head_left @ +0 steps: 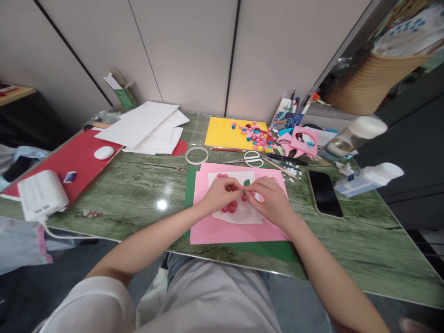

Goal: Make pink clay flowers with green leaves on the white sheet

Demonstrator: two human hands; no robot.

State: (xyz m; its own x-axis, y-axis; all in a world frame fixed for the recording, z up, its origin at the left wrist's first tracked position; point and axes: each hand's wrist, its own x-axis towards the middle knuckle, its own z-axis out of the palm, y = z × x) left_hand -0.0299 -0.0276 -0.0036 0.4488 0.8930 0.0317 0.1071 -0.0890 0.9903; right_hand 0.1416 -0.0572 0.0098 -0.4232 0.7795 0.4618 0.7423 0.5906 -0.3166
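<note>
My left hand [225, 192] and my right hand [271, 200] meet over a white sheet [243, 218]. Their fingertips pinch a small green paper piece [243, 191] between them. On the sheet are pink paper rolls [231, 207], partly hidden by my left hand, and a green paper leaf [247, 182] just above the fingertips. Under the white sheet lies pink paper [206, 235], with green paper [268, 250] showing beneath it.
Behind the work lie white-handled scissors [252, 159], a tape roll [197, 156] and yellow paper [219, 132] bearing many small coloured rolls. To the right are a phone [324, 193], a white bottle [369, 179] and a clear bottle [347, 138]. A power bank [42, 196] sits left.
</note>
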